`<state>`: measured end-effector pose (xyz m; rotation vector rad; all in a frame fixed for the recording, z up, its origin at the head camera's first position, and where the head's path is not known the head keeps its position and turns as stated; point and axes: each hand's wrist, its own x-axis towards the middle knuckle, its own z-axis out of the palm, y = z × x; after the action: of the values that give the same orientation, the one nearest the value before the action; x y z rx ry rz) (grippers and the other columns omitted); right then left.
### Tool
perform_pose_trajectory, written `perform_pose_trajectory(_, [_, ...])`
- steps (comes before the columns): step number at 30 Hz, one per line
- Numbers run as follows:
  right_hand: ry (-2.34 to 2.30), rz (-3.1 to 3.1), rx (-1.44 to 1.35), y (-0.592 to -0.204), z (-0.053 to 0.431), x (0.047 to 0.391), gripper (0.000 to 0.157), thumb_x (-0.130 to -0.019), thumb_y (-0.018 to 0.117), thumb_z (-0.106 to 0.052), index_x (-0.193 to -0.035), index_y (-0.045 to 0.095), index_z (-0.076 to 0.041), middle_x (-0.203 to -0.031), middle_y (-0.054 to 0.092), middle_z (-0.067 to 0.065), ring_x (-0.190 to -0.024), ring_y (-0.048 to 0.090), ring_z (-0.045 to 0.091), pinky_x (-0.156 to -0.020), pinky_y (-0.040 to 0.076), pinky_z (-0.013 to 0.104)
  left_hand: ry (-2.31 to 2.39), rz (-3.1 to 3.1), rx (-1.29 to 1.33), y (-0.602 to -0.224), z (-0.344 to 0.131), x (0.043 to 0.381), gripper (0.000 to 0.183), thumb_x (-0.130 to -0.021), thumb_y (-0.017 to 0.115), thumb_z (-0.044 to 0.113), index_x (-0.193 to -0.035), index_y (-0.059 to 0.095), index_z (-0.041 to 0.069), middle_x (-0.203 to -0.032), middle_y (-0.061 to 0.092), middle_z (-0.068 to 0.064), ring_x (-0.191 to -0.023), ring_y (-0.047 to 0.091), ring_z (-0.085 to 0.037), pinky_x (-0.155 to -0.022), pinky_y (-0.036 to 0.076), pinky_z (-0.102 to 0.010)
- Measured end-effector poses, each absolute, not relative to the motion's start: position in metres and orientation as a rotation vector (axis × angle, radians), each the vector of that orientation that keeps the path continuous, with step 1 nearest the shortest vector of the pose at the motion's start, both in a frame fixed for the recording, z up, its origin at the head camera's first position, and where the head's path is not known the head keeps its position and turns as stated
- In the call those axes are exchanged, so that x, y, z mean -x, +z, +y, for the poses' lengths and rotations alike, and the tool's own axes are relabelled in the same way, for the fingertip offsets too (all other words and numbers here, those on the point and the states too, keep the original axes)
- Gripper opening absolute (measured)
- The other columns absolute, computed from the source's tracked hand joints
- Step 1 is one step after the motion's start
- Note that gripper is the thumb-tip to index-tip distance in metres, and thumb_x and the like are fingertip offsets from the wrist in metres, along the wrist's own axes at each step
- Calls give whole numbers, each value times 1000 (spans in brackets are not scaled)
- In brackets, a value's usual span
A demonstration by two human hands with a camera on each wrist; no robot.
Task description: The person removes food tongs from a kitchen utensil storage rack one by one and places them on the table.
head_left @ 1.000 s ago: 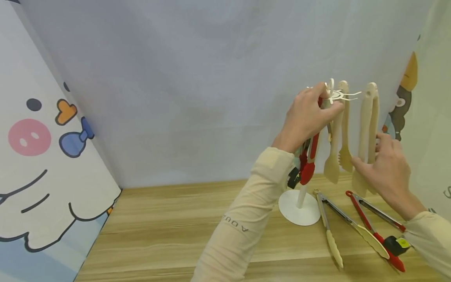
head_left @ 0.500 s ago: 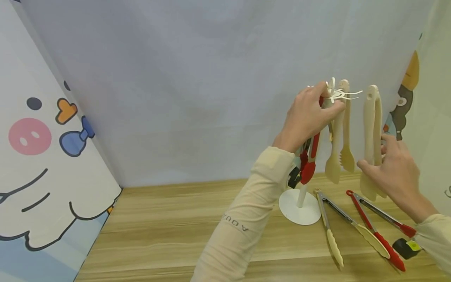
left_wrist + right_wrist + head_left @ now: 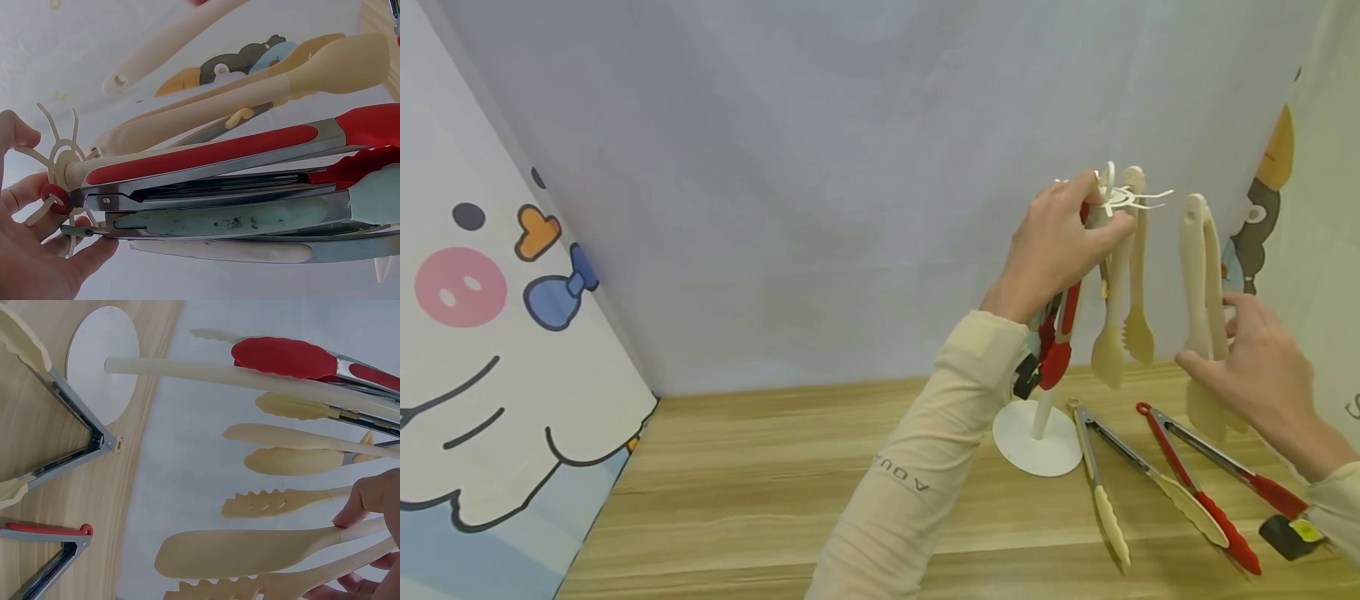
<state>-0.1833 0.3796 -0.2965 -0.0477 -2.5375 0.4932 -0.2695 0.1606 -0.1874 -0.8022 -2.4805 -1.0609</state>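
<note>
My left hand (image 3: 1048, 246) grips the hooked top (image 3: 1131, 198) of a white stand, thumb and fingers around its hub. Red tongs (image 3: 212, 153), mint-green tongs (image 3: 262, 215) and a pair of cream tongs (image 3: 1107, 354) hang from its hooks in the head and left wrist views. To the right, my right hand (image 3: 1258, 367) pinches another pair of cream tongs (image 3: 1195, 258) low on the arms. These tongs stand nearly upright with the joined end up, apart from the hooks. In the right wrist view one head is a smooth spatula (image 3: 231, 553), the other toothed and slotted.
Below, the stand's round white base (image 3: 1037, 454) sits on the wooden table (image 3: 760, 492). Right of it lie spread metal tongs with cream tips (image 3: 1108, 521) and red tongs (image 3: 1225, 529). A grey cloth (image 3: 805, 208) hangs behind, with printed cartoon panels at both sides.
My right hand and its cream tongs have moved right and slightly down, farther from the hooks, and the tongs now lean a little. My left hand stays on the stand's top.
</note>
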Motion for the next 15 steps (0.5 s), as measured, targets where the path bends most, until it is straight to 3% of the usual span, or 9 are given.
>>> perform_pose_trajectory(15, [441,-2597,55,-301,401,177,77,-65,69,-21,-126,31,3,-89,44,28,-69,46,42,-40,34,36,-1080,-2484,800,-188,161,270,20,-79,50,38,-81,43,19,-74,39,5,-70,36,-3,-51,31,-19])
